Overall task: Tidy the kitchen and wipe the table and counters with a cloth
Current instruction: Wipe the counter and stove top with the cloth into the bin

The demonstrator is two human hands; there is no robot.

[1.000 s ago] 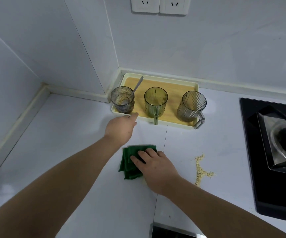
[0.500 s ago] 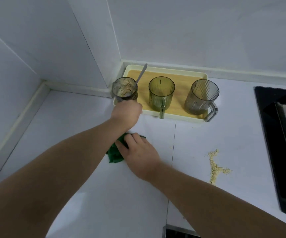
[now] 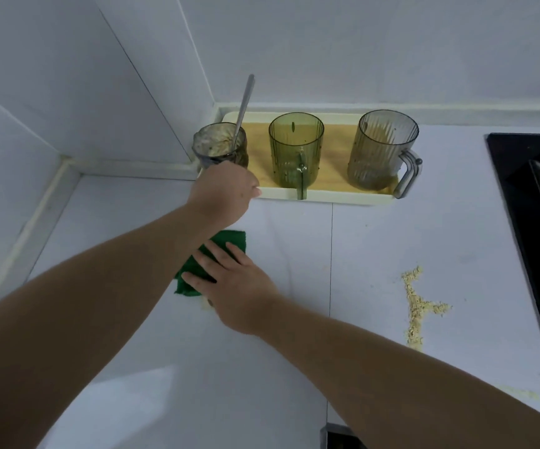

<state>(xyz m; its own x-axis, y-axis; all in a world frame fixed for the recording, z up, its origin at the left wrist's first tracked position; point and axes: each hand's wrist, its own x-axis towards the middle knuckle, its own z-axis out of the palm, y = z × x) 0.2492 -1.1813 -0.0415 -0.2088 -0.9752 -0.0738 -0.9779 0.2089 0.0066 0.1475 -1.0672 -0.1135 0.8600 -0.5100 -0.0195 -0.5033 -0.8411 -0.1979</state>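
A folded green cloth (image 3: 230, 242) lies on the white counter (image 3: 375, 254), and my right hand (image 3: 234, 286) presses on it with straight fingers. My left hand (image 3: 224, 192) crosses over it and grips the front left corner of a cream tray (image 3: 343, 198) with a wooden floor. The tray stands against the back wall. On it are a dirty glass (image 3: 218, 147) with a spoon (image 3: 244, 105), a green cup (image 3: 296, 150) and a grey ribbed cup (image 3: 382, 150). A trail of yellowish crumbs (image 3: 416, 307) lies on the counter to the right.
A black gas hob (image 3: 527, 228) fills the counter's right side. Tiled walls close the corner at the left and back. A few more crumbs (image 3: 521, 393) lie near the hob's front corner, and a small smear (image 3: 205, 304) sits by the cloth.
My left hand has closed on the tray's front left corner. My right hand has slid the cloth left and away from me, partly under my left forearm.
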